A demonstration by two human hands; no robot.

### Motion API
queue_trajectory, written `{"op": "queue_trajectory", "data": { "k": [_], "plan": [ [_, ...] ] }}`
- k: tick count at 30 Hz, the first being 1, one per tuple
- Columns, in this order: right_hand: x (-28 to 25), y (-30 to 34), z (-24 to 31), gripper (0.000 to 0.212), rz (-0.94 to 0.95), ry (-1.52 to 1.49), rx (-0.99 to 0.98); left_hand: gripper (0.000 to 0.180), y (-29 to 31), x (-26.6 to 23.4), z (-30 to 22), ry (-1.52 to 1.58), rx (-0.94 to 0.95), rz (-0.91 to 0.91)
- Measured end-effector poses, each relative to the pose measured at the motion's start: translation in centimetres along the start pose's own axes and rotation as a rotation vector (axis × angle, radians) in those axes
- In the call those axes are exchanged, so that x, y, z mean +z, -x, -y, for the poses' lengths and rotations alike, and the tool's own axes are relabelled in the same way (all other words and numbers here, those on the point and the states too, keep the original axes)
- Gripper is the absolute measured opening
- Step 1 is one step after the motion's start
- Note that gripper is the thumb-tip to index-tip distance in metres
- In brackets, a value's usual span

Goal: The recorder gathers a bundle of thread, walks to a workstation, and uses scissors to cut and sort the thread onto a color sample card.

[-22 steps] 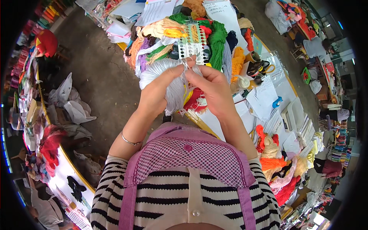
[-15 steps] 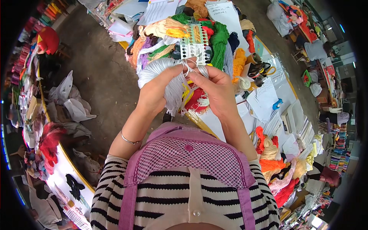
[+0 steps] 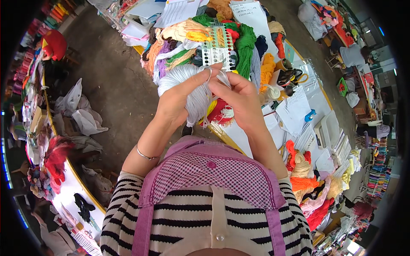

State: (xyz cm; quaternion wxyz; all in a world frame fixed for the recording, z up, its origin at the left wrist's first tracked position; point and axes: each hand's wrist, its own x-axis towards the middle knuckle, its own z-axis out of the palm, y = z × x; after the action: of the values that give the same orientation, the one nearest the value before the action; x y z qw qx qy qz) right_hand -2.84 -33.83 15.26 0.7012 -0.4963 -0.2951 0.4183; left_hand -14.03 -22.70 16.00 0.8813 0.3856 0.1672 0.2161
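A pale grey-white skein of thread [image 3: 197,104] hangs in my left hand [image 3: 174,103], which is closed around it with the thumb stretched toward the top. My right hand [image 3: 241,99] is closed too, its thumb and fingers pinching strands of the same thread close beside the left fingertips. Both hands meet over the table's near edge. Just beyond the fingers lies a card with rows of holes [image 3: 218,53], on a heap of coloured skeins. A green skein [image 3: 245,47] lies to its right, with a yellow-orange skein [image 3: 267,70] nearer my right hand.
Scissors with dark and yellow handles [image 3: 299,77] stand in a holder at the right. Paper sheets [image 3: 294,111] and a blue small tool [image 3: 310,115] lie nearby. Orange and red skeins [image 3: 304,183] are heaped by my right elbow. White plastic bags [image 3: 87,121] rest on the floor at left.
The loose looped strands between my fingertips have been drawn in, and fewer show now. The skein has shifted slightly to the right. Both hands remain in nearly the same place.
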Motion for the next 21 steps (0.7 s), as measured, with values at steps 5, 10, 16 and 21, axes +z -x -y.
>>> {"op": "queue_trajectory", "data": {
  "k": [5,10,16,21],
  "plan": [
    [0.07,0.07,-0.12,0.023,-0.028,0.011,0.018,0.024,0.06,0.27,-0.07,0.008,-0.063,-0.007],
    [-0.40,0.17,-0.21,0.021,-0.041,0.024,-0.024,0.021,0.17,0.07,-0.25,-0.002,-0.063,0.000],
    [-0.23,0.03,0.01,0.019,-0.042,-0.017,-0.029,0.021,0.09,-0.14,-0.02,0.031,-0.047,0.000],
    [-0.46,-0.40,-0.64,0.014,-0.086,0.325,-0.157,0.026,0.08,-0.50,0.55,-0.075,0.038,0.002]
  ]
}}
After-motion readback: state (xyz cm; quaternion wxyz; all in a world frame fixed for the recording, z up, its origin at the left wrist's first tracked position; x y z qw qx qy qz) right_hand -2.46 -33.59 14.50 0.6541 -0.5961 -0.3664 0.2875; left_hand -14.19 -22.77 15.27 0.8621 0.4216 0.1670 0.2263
